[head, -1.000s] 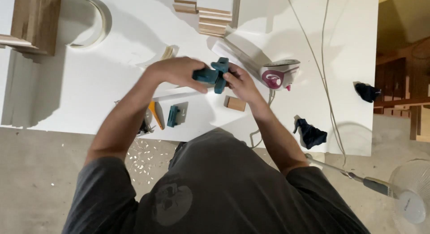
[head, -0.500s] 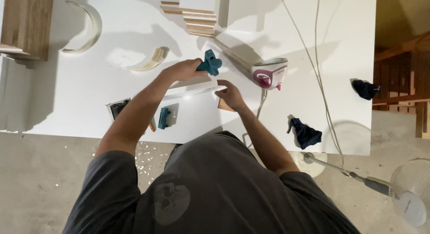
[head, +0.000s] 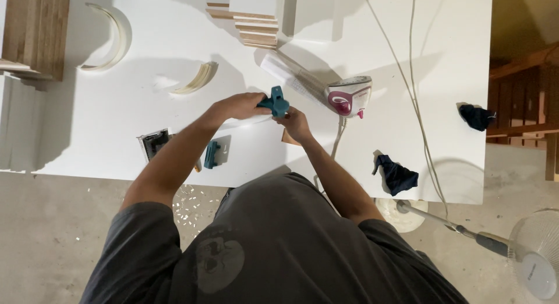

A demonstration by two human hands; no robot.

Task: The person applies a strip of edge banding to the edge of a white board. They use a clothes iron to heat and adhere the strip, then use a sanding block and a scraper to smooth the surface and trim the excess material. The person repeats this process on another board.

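My left hand (head: 240,106) is closed around a small teal hand tool (head: 276,101) above the white table (head: 87,123). My right hand (head: 296,123) sits just right of and below the tool, fingers curled on the end of a thin white curved piece (head: 251,122) that runs under both hands. A small wooden block (head: 288,138) lies on the table beneath my right wrist.
A pink and white clothes iron (head: 349,97) stands right of my hands, its cord trailing off the edge. A second teal tool (head: 212,154), a grey tool (head: 154,142), curved wooden pieces (head: 198,78), stacked strips (head: 256,27), dark cloths (head: 396,175) and a floor fan (head: 535,263) are around.
Both hands held the teal tool a second ago. My right hand let go and dropped to the table, then came back up beside the tool; my left hand kept its grip.
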